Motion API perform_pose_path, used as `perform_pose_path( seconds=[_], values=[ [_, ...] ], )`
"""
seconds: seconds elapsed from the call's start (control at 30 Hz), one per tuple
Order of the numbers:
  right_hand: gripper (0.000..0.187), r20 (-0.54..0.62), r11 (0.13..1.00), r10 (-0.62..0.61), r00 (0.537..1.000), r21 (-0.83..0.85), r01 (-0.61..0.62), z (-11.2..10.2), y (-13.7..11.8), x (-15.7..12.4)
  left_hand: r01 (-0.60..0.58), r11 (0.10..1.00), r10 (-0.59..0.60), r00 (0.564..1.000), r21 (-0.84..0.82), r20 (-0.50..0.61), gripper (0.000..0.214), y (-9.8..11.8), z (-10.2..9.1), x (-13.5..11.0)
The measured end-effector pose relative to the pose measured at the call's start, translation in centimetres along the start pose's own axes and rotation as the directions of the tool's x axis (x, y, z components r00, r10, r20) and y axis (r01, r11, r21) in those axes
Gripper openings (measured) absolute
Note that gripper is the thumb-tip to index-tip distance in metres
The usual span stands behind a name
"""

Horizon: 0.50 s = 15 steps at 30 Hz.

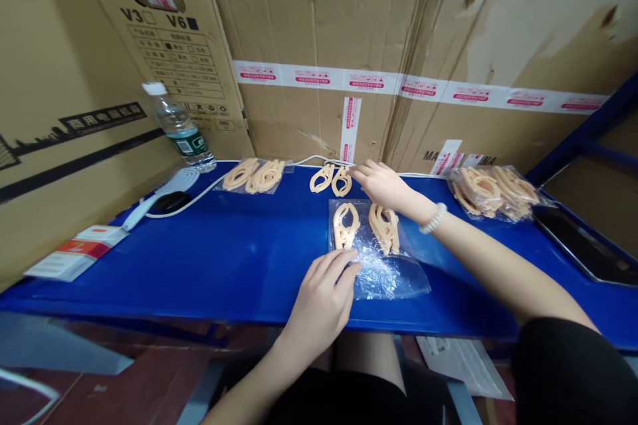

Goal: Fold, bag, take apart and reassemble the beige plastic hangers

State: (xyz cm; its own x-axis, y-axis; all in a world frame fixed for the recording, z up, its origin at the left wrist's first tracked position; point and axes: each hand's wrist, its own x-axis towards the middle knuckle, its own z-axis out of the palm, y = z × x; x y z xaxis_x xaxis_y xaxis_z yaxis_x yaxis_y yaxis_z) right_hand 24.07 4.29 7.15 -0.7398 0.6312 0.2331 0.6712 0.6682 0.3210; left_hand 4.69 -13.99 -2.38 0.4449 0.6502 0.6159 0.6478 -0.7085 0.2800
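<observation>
A clear plastic bag (381,279) lies flat on the blue table in front of me. Two peach-coloured folding hangers lie at its upper end, a left one (345,224) and a right one (383,229). My left hand (323,295) is closed at the bag's left side, its fingertips just below the left hanger. Beyond the bag, two loose hangers lie side by side, one at the left (321,178) and one at the right (341,181). My right hand (379,182) has its fingers bent onto the edge of the right loose hanger; its thumb is mostly hidden.
Bagged hangers lie at the back left (256,176) and far right (493,191). A phone-like black device (583,246) rests at the right edge. A water bottle (184,133), white brush-like tool (164,192), cable (199,199) and small box (77,252) stand left. Cardboard (319,33) walls the back.
</observation>
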Motion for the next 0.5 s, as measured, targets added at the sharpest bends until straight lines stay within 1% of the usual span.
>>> perform_pose_path(
  seconds=[0.07,0.1,0.17,0.27,0.4,0.5],
  values=[
    [0.046,0.175,0.999,-0.018,0.984,0.037,0.011,2.6,1.5,2.8,0.033,0.999,-0.033,0.999,0.004,-0.013,0.034,0.0,-0.2,-0.1],
    [0.049,0.236,0.999,-0.004,0.972,0.051,-0.008,3.6,2.0,3.9,0.050,0.999,-0.050,0.999,0.006,-0.014,0.035,0.0,-0.4,-0.2],
    [0.050,0.281,0.998,-0.010,0.960,0.059,-0.007,4.8,2.7,5.1,0.083,0.997,-0.083,0.996,0.004,-0.014,0.037,-0.2,-0.7,-0.5],
    [0.047,0.287,0.998,-0.011,0.958,0.055,-0.005,5.3,3.4,5.4,0.113,0.993,-0.114,0.993,-0.029,-0.010,0.034,-0.4,-1.0,-1.0],
    [0.045,0.314,0.998,0.030,0.949,0.045,-0.046,4.9,4.1,4.4,0.105,0.994,-0.105,0.994,-0.033,0.007,0.029,-0.6,-1.1,-1.3],
    [0.041,0.360,0.994,0.035,0.932,0.087,-0.071,4.7,4.4,3.5,0.102,0.995,-0.102,0.995,-0.017,0.004,0.028,-0.5,-0.9,-1.2]
  ],
)
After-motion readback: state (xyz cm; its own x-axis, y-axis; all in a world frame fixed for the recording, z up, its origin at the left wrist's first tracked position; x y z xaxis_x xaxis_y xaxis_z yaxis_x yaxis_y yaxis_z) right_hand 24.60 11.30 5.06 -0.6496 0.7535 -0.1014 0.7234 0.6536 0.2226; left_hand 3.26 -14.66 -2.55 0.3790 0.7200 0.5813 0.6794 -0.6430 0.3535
